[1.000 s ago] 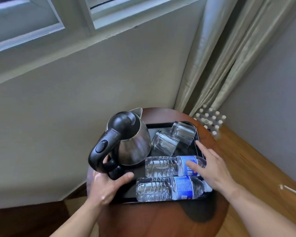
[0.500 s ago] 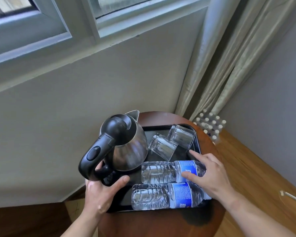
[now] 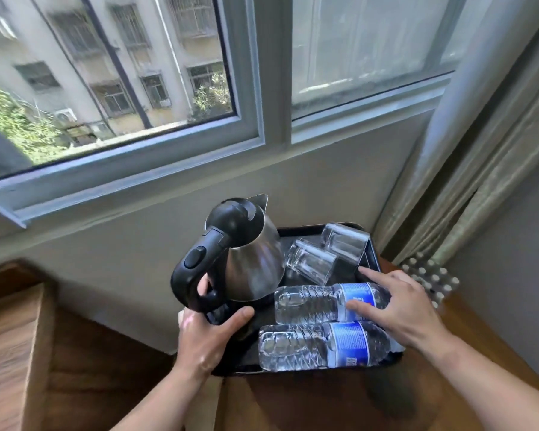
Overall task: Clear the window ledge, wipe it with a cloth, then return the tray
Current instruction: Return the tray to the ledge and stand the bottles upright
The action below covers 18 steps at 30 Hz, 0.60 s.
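Note:
A black tray (image 3: 296, 231) carries a steel kettle (image 3: 255, 262) with a black handle, two upturned glasses (image 3: 310, 261), and two water bottles (image 3: 305, 303) lying on their sides. My left hand (image 3: 206, 340) grips the tray's left rim, thumb on top beside the kettle base. My right hand (image 3: 399, 309) holds the right rim, with thumb and forefinger stretched over the upper bottle; its other fingers are hidden. The tray hangs above the round wooden table (image 3: 324, 405), jutting past its left edge. The grey window ledge (image 3: 122, 178) runs above, with nothing on it.
Pale curtains (image 3: 479, 150) hang at the right, close to the tray's far corner. A wrapped pack of bottles (image 3: 430, 275) stands on the floor beneath them. Wooden furniture (image 3: 13, 337) fills the lower left. The wall below the window is close behind the kettle.
The tray has come up off the table and shifted left, with both hands holding it. My view has tilted up, so the window and ledge now show.

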Available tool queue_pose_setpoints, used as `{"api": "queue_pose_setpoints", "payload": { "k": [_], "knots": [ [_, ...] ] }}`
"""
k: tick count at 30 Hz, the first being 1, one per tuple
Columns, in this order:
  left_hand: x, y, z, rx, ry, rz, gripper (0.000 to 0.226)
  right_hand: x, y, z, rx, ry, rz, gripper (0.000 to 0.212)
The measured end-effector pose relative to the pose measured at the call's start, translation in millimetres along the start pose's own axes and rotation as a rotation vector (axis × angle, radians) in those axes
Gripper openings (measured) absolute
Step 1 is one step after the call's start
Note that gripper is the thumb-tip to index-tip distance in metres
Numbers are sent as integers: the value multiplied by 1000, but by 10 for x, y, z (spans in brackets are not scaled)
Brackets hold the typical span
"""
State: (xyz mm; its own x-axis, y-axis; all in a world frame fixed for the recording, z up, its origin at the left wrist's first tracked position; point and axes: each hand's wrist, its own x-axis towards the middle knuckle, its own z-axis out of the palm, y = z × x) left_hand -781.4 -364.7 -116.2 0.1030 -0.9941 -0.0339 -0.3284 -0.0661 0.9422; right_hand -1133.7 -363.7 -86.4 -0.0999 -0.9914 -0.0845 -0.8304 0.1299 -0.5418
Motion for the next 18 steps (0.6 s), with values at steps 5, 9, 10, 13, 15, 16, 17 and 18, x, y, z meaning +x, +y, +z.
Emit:
{"api": "queue_pose_setpoints", "payload": {
  "k": [5, 9, 10, 13, 15, 16, 17, 18],
  "knots": [
    [-222, 399, -702, 8, 107, 64, 88, -68, -728, -143, -29, 17, -115, 110],
    [-480, 561, -1307, -28, 176, 66, 73, -212, -1345, -128, -30, 10, -209, 106],
    [-556, 589, -1467, -24, 191, 60, 66, -261, -1506, -105, -29, 9, -231, 105],
    [-792, 609, -1967, -25, 244, 29, 57, -441, -1984, 1, -18, -2, -290, 105],
    [-977, 584, -2312, -42, 293, -17, 53, -587, -2298, 116, -9, -30, -324, 105],
    [-1084, 563, -2500, -51, 311, -28, 52, -671, -2458, 192, -3, -45, -340, 105],
    [-1190, 536, -2692, -54, 328, -36, 53, -758, -2621, 274, 5, -59, -359, 105],
    [-1302, 504, -2887, -43, 342, -50, 54, -852, -2785, 362, 12, -69, -376, 104]
  ]
}}
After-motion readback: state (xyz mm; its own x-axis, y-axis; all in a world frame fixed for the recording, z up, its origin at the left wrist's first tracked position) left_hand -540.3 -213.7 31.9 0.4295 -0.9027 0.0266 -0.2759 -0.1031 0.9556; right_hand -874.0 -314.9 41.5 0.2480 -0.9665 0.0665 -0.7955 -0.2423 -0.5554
